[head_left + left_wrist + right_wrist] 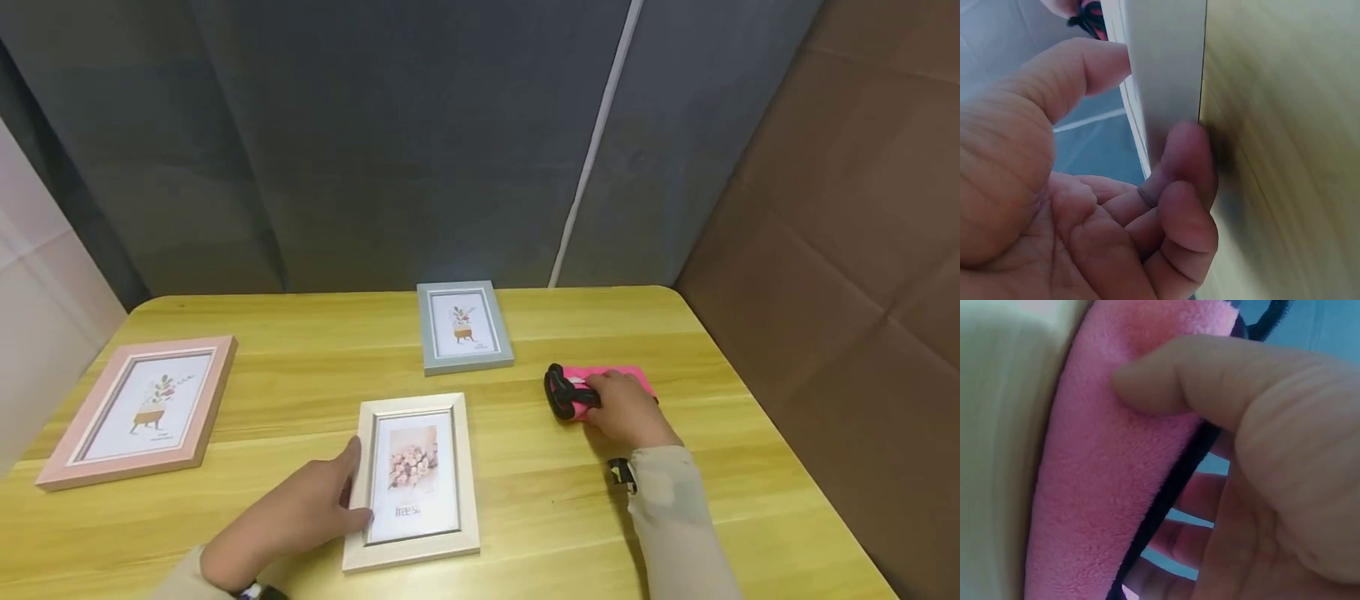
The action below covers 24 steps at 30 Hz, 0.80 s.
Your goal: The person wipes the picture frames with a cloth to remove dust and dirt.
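Note:
On the table before me lies a cream picture frame [416, 475] with a print of pink flowers. My left hand [300, 504] holds its left edge, thumb on the front rim and curled fingers along the side, low against the tabletop. To the right, my right hand [628, 410] grips a folded pink cloth [1104, 469] with black edging. The right wrist view has the thumb [1154, 378] pressing into the fluffy pink face, while the other fingers are partly hidden behind the cloth. A black strip of its edging loops out at the cloth's left end.
A pink picture frame [213, 400] lies at the left of the wooden table [315, 333]. Farther back, a blue-grey frame [498, 337] lies near the rear edge. Dark grey fabric [420, 150] hangs behind the table, and a brown panel [862, 275] stands along the right.

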Available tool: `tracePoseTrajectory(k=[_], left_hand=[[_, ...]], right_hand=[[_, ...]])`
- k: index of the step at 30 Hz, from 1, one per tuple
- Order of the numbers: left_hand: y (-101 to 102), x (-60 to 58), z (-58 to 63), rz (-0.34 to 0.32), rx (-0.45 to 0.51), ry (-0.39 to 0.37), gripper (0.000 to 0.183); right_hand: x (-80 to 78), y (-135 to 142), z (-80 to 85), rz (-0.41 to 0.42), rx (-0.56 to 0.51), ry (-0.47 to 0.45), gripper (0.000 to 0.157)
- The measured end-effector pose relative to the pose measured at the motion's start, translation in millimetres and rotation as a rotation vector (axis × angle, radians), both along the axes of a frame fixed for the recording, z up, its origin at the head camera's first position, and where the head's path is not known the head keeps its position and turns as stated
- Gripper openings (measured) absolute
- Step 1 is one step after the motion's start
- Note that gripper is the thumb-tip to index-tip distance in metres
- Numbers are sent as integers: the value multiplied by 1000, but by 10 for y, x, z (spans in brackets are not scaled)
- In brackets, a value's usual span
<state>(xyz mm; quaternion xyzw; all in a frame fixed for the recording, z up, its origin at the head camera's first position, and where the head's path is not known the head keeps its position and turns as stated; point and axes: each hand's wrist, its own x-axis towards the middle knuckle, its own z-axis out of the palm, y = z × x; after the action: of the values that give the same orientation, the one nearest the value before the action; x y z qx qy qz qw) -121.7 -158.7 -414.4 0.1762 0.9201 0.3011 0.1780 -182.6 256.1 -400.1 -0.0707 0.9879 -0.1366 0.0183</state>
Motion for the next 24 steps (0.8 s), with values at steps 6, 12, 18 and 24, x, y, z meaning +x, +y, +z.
tracePoseTrajectory(k=[6,12,18,24], left_hand=[[314,-21,8,-3,100,-3,97],[541,-101,6,-62,148,4,99],[615,-143,13,-103,146,-16,96],[569,-175,1,-118,112,-16,97]], right_hand=[[-51,-4,-46,-8,29,37,37],[-88,-9,-39,7,-47,92,38],[-24,-275,130,38,-183,195,39],[61,-777,58,182,-88,187,43]])
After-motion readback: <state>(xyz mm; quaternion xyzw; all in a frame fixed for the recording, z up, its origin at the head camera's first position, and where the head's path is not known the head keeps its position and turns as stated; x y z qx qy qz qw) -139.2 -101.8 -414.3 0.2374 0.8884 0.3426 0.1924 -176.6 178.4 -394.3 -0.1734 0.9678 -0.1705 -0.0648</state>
